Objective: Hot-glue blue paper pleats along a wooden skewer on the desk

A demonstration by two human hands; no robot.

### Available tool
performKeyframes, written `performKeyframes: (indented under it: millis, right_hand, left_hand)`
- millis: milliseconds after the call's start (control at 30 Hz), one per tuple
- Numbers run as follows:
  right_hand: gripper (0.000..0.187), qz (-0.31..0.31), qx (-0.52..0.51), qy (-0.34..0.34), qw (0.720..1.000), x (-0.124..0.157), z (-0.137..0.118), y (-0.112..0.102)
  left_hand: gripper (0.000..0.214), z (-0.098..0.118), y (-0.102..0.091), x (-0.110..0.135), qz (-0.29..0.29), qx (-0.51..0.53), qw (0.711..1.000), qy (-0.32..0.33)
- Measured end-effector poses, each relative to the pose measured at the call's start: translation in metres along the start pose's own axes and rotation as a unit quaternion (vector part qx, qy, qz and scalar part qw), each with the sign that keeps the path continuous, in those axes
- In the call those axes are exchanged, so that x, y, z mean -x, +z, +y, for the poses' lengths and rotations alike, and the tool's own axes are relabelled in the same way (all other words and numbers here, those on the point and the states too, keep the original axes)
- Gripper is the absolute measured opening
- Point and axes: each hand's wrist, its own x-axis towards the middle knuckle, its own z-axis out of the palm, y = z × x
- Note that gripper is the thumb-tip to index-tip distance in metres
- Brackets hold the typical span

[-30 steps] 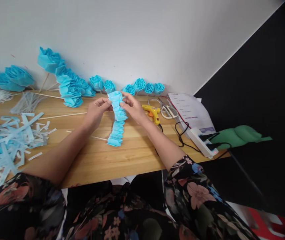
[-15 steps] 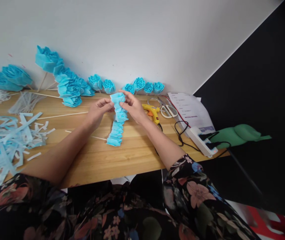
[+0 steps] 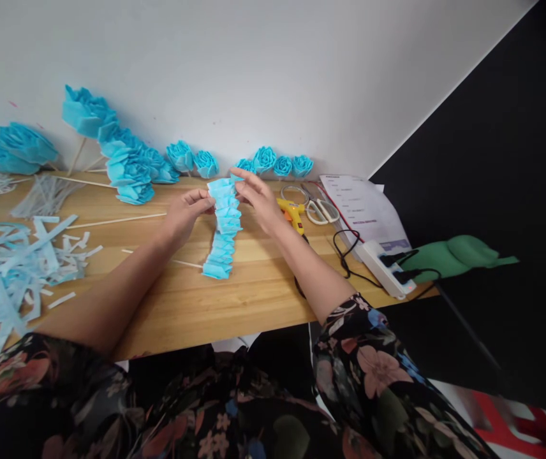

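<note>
A long strip of pleated light-blue crepe paper point(image 3: 228, 220) hangs down over the table, its lower end beside a thin wooden stick point(image 3: 187, 263). My left hand point(image 3: 187, 213) pinches the strip's upper left edge between thumb and fingers. At the upper right edge, my right hand point(image 3: 259, 203) has its thumb and fingers closed on a small fold of the paper, the index finger stretched along the top. Just right of that hand lies a yellow glue gun point(image 3: 293, 213), partly covered by the wrist.
Blue paper flowers point(image 3: 132, 169) on sticks lean along the wall. Paper scraps point(image 3: 29, 268) cover the table's left side. To the right are scissors point(image 3: 321, 211), printed sheets point(image 3: 366, 210), a black cable point(image 3: 344, 258) and a white power strip point(image 3: 388, 271) at the table edge.
The right fingers have shifted up to the strip's top right corner, and the folds there are spread more evenly. The left hand keeps its pinch. The view has turned very slightly.
</note>
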Motion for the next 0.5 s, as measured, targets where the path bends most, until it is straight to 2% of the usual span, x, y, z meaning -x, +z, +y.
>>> performKeyframes:
  millis: [233, 500]
  right_hand:
    - [0.059, 0.005, 0.009, -0.015, 1.000, -0.0052, 0.0087, -0.0027]
    - [0.054, 0.025, -0.024, 0.019, 0.999, -0.0022, 0.0031, 0.0009]
  left_hand:
    - [0.035, -0.0003, -0.0009, 0.0006, -0.016, -0.002, 0.999, -0.028]
    - [0.036, 0.0023, -0.0016, 0.0003, -0.015, -0.008, 1.000, -0.015]
